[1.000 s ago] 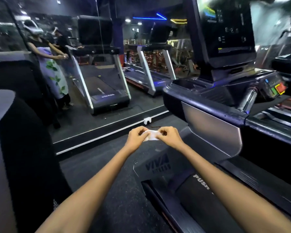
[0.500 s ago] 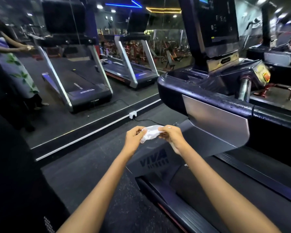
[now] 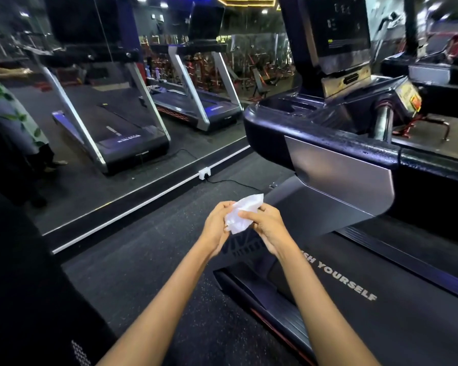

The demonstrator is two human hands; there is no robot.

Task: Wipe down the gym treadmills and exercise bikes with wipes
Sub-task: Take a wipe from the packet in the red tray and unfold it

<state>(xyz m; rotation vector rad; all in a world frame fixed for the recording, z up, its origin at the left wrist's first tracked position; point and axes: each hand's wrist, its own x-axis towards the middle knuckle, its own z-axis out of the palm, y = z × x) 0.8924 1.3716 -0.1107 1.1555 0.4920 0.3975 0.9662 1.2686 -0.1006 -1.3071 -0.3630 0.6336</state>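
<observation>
A thin, limp white wipe (image 3: 242,213), judged light and easily bunched, is pinched at its edges between the left hand (image 3: 216,228) and right hand (image 3: 266,228), beside the treadmill (image 3: 339,178), best gripped by a wadded fold.

Black treadmill running belt (image 3: 381,313): white block capitals "…SH YOURSELF", start hidden by forearm; black motor cover (image 3: 249,247): lettering unreadable; console screen: figures illegible.

Open floor (image 3: 148,260) lies left of the hands. The treadmill (image 3: 354,299) deck blocks the right, its console (image 3: 315,138) overhangs ahead, and a mirror (image 3: 117,101) walls off the far side.
</observation>
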